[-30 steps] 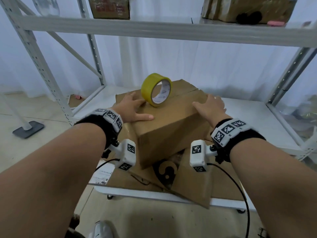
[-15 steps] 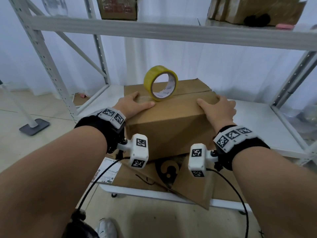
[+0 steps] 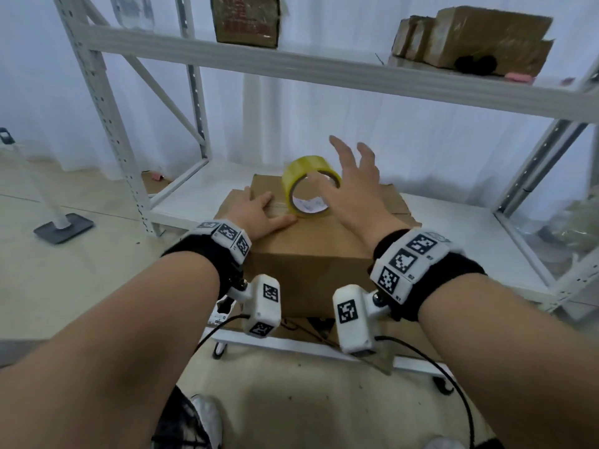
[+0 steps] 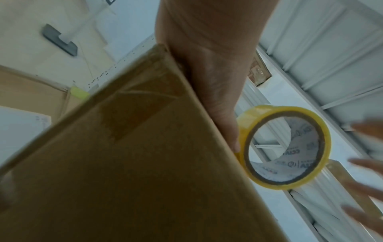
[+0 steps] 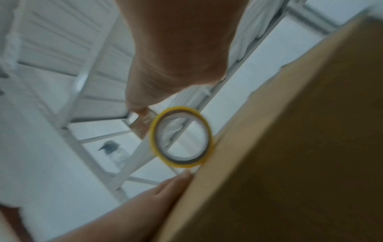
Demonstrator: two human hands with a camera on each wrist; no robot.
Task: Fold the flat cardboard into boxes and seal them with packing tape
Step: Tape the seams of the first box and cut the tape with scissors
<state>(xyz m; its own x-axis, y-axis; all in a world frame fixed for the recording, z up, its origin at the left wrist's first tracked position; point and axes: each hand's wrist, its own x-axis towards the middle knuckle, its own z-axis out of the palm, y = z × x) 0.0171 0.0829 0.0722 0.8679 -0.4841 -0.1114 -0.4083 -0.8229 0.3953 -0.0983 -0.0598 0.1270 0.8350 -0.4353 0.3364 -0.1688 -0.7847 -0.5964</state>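
Currently the cardboard box (image 3: 311, 244) sits folded up on flattened cardboard (image 3: 382, 358) on the lower shelf (image 3: 470, 228), long axis running left-right, top flaps closed. Yellow tape roll (image 3: 309, 186) stands on edge on the box top, core hole facing the camera. Left hand (image 3: 256, 210) lies flat on the top's left end, fingers straight, thumb tip just beside the roll. Right hand (image 3: 351, 186) is above the box, fingers spread wide, holding nothing, just right of the roll; contact unclear. Upper shelf (image 3: 324, 64) carries more boxes (image 3: 479, 34).
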